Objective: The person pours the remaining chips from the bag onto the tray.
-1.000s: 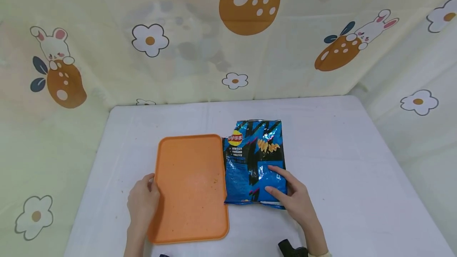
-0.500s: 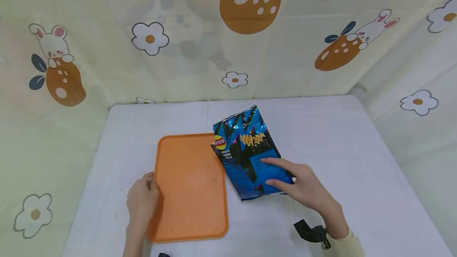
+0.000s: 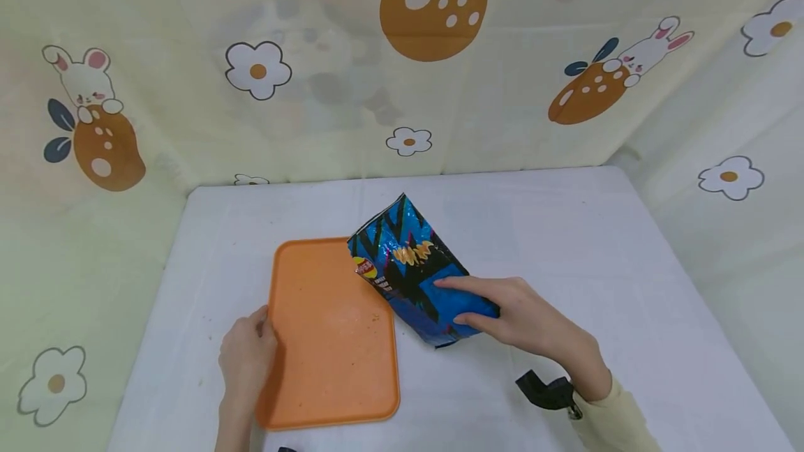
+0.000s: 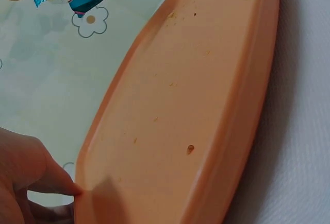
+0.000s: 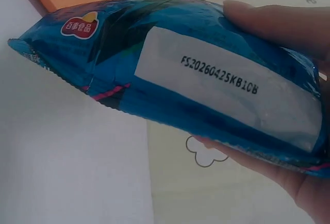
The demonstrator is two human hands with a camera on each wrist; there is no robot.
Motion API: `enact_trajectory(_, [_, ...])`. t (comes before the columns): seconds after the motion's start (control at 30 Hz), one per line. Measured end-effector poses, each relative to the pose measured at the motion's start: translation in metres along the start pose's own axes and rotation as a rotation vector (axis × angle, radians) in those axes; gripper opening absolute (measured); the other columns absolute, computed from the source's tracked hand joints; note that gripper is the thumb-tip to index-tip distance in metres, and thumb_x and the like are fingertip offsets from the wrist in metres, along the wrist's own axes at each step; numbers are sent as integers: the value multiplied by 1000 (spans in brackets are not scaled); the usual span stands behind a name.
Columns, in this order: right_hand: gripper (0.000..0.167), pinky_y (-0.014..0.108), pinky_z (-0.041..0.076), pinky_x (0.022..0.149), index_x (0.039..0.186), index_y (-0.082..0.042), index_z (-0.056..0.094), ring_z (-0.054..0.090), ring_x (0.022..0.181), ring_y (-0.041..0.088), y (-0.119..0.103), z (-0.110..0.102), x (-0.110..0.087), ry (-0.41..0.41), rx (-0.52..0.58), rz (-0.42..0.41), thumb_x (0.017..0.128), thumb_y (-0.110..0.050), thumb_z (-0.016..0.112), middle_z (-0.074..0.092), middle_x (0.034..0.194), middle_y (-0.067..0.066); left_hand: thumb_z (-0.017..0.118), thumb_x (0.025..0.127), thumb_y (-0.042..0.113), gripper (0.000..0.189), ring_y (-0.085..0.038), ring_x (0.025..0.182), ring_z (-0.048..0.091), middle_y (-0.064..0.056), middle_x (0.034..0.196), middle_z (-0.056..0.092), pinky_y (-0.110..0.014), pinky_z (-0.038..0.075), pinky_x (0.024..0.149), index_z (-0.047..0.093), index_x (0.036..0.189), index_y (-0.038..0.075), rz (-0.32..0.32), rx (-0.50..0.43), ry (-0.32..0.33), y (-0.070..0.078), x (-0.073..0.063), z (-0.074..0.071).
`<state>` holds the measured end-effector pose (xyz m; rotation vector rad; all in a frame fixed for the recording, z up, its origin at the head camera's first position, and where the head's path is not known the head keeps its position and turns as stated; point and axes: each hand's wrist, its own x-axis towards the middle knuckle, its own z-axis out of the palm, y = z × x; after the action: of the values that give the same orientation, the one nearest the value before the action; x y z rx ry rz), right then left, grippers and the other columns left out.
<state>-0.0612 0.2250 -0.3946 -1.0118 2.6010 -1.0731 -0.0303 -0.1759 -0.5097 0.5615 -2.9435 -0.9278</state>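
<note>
My right hand (image 3: 511, 309) grips the lower right part of a blue and black bag of chips (image 3: 402, 257), its thumb and fingers spread across the front. Held tilted, the bag leans its top end to the left, overlapping the right edge of an orange tray (image 3: 314, 312). In the right wrist view, a white strip with a printed code (image 5: 221, 80) crosses the bag's bottom. At the tray's left edge, my left hand (image 3: 248, 354) pinches the rim between thumb and fingers. Small crumbs (image 4: 190, 150) dot the tray in the left wrist view.
A white cloth (image 3: 565, 250) covers the table, with a few specks left of the tray. Behind it hangs a cream curtain (image 3: 333, 152) printed with rabbits and flowers. A black wrist mount (image 3: 545, 390) sits by the right wrist.
The bag has turned from upright to leaning left, and its top has moved left over the tray's upper right corner. My left hand and the tray stay nearly in place.
</note>
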Motion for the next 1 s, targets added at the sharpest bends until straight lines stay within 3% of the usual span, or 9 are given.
enact_trajectory(0.17, [53,22,48,66,143,-20,61,58,77,0,-6,-4,9,-65,-83,-32,93,-17,77,74,124,-1,55,97,3,36,-30,71,57,-32,106,70,-39,44,54,66,129,-7,16,0,22,-2,0,-1])
enact_trajectory(0.43, [54,22,46,66,143,-19,61,54,73,-1,-19,-11,29,-188,-198,-77,92,-14,77,71,132,0,55,97,3,35,-28,67,52,-31,99,69,-35,41,52,67,128,-8,36,-7,50,-4,0,-1])
enact_trajectory(0.57, [53,22,46,68,142,-18,62,56,75,0,-24,-13,36,-242,-248,-91,92,-11,77,71,131,1,54,97,4,36,-23,60,47,-33,106,70,-33,37,49,67,128,-9,30,-31,17,-4,0,-1])
enact_trajectory(0.73, [51,21,45,66,140,-16,64,56,74,2,-31,-14,42,-272,-287,-124,91,-9,78,73,128,1,54,98,4,36,-21,57,44,-34,111,70,-32,33,46,67,129,-8,16,-42,-16,-5,0,0])
enact_trajectory(0.87, [49,22,48,68,136,-15,66,62,79,5,-36,-14,48,-267,-338,-174,89,-4,77,73,126,1,54,97,4,36,-23,60,45,-34,110,70,-33,34,48,67,129,-7,27,-34,0,-5,0,1])
enact_trajectory(1.0, [48,21,44,62,134,-15,67,58,72,6,-41,-15,54,-291,-351,-197,90,-1,75,74,124,0,55,97,3,35,-26,64,49,-34,109,70,-34,37,49,69,127,-7,27,-20,19,-3,1,0])
